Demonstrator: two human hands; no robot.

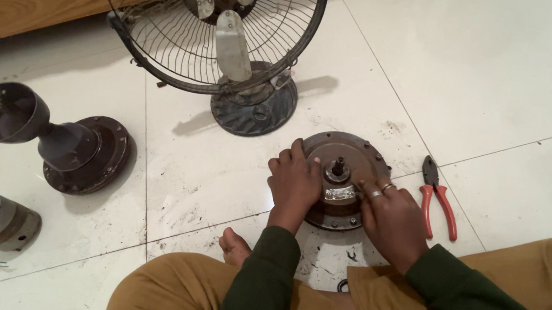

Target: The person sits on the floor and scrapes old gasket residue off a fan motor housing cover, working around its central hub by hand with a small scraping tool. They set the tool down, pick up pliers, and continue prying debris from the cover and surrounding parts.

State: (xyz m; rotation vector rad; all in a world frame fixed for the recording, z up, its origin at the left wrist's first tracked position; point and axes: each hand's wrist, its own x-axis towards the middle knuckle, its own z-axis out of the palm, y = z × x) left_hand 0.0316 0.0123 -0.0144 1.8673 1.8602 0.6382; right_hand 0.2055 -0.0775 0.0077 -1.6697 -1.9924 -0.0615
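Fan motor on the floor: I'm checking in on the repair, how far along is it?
Done: the motor housing lies apart from the table fan, shaft up. In hand: the left hand steadies it while the right hand works at its side. Left: the pliers lie unused; the funnel-shaped cover stays separate.

The motor housing (351, 150) is dull brown metal with rusty bolts. Beside it, the pliers (435, 193) have glossy red plastic grips. The floor (486, 71) is glossy white tile, smudged around the housing.
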